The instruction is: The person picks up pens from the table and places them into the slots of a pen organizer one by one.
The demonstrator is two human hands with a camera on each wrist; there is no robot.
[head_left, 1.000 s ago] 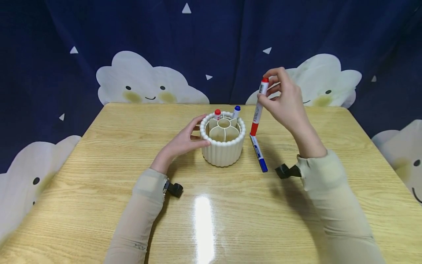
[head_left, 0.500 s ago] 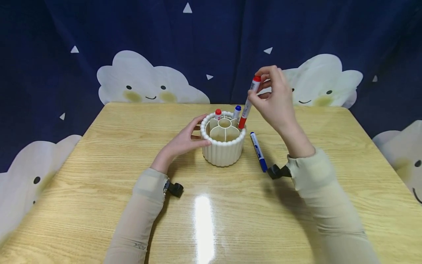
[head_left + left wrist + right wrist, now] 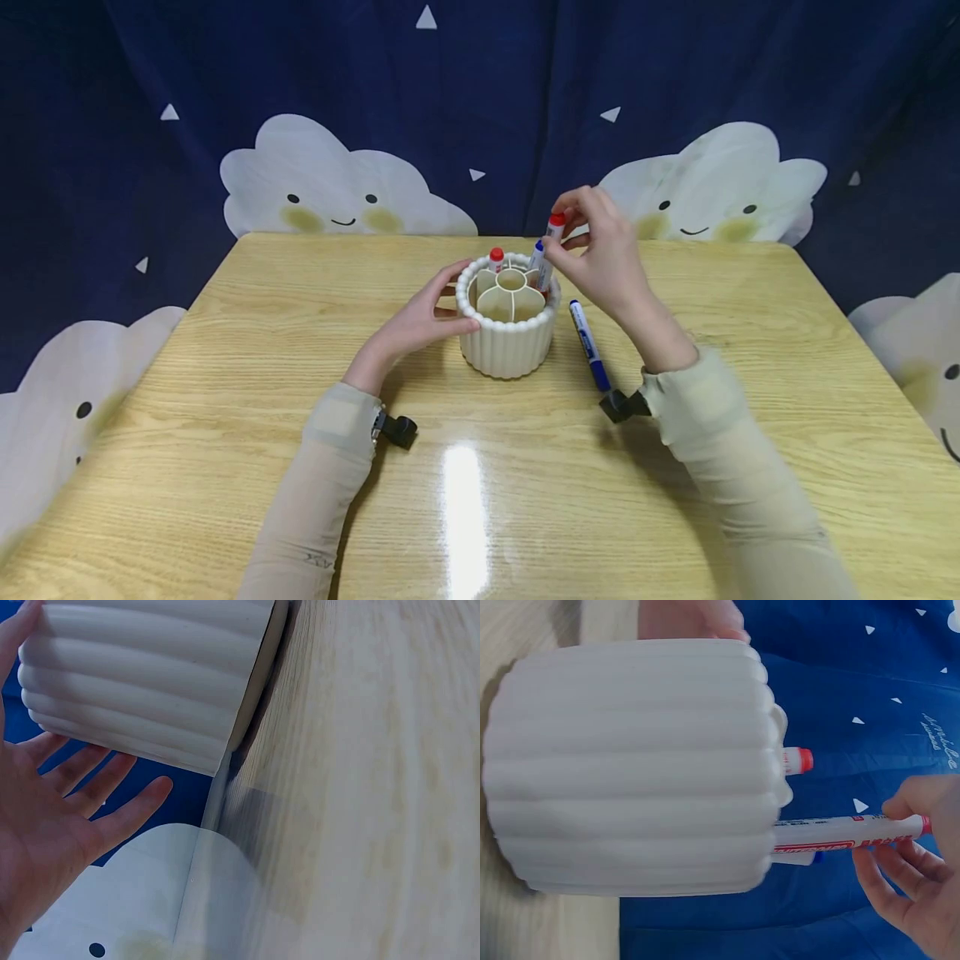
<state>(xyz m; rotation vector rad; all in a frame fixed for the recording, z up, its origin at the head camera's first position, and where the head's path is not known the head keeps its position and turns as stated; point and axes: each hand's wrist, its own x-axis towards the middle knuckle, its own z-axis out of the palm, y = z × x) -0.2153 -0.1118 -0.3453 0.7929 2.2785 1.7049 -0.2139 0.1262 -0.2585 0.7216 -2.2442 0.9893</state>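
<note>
A cream ribbed pen holder [image 3: 507, 346] with petal-shaped compartments stands upright on the table. My left hand [image 3: 422, 321] holds its left side, thumb at the near rim and fingers round the far side, as the left wrist view also shows. With thumb and fingertips my right hand [image 3: 603, 254] pinches a red-capped marker [image 3: 847, 831] near its upper end; the lower end is inside a right-hand compartment, hidden by the wall. Beside it a blue-ended marker [image 3: 537, 255] stands in the holder. Another red-ended marker [image 3: 496, 259] pokes up at the back left.
A blue marker [image 3: 587, 340] lies on the wooden table [image 3: 225, 400] right of the holder, its blue cap close to the black wrist camera [image 3: 617, 407] in the head view. Behind the table hangs a dark blue curtain [image 3: 337, 67] with white clouds.
My right hand has moved left and then down, bringing the red marker from above the table into the holder's right side. The left hand and the holder have stayed in place.
</note>
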